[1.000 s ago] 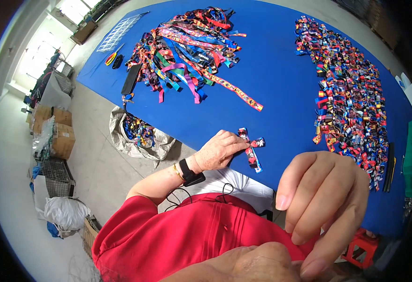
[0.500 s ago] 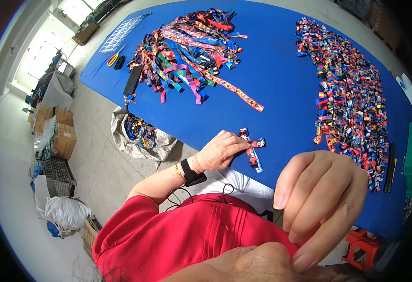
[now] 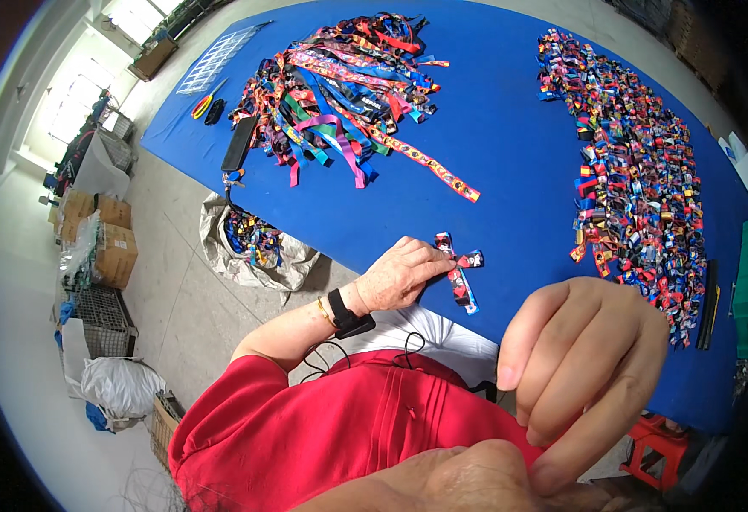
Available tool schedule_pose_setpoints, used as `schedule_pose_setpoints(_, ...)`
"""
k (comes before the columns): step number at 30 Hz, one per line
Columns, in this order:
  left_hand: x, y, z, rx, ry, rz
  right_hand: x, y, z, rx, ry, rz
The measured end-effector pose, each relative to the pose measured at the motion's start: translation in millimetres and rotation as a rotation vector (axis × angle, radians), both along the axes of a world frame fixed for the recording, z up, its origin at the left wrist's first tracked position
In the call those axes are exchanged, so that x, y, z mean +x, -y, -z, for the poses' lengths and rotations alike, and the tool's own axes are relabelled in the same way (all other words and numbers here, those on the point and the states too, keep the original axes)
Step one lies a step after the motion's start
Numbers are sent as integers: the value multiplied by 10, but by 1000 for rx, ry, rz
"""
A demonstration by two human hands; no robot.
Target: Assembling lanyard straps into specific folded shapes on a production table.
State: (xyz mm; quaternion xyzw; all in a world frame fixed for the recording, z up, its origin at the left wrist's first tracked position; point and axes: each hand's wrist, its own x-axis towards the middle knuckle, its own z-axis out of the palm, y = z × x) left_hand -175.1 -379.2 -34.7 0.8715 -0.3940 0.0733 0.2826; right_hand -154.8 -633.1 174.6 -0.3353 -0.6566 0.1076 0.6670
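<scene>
My left hand (image 3: pixel 404 273) reaches over the table's near edge, its thumb and fingertips closed at the middle of a printed ribbon (image 3: pixel 461 286) folded into a cross shape. That ribbon is patterned in red, black, white and blue, and rests on the blue table (image 3: pixel 493 128). Large and close in the lower right, my right hand (image 3: pixel 591 358) is raised off the table. Its fingers are curled in, pointing down and left. The thumb is hidden, and what the fingers may hold does not show.
Loose printed ribbons (image 3: pixel 340 94) are heaped at the far left of the table, beside a black bar (image 3: pixel 238 143), scissors (image 3: pixel 203 107) and a white wire grid (image 3: pixel 220 60). Folded ribbon pieces (image 3: pixel 638 171) cover the right side. A pale sack (image 3: pixel 216 230) and a red stool (image 3: pixel 654 452) stand below.
Both hands and the ribbon keep nearly the same places. The right hand's fingers have shifted very slightly; the view has tilted a little.
</scene>
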Motion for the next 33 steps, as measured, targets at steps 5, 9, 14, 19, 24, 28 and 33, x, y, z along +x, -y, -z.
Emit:
schedule_pose_setpoints(5, -16, -22, 11, 12, 7, -8, 74, -6, -11, -28, 48, -61)
schedule_pose_setpoints(9, 18, 0, -21, 8, -13, 9, -18, -15, 94, 28, -79, 48)
schedule_pose_setpoints(14, 8, -21, -40, 7, 4, -1, -43, -78, -85, -14, -65, -77)
schedule_pose_setpoints(19, 16, -18, 2, -4, 9, -9, -7, -96, 25, 81, -67, -137)
schedule_pose_setpoints(24, -10, 20, -18, -28, 37, 2, -104, 50, 42, 143, -54, -185)
schedule_pose_setpoints(28, -29, 26, -18, -48, 37, 23, 74, 72, 0, 144, -18, -277)
schedule_pose_setpoints(33, -42, -23, -37, -22, -7, -8, 57, -95, 261, 226, -161, -94)
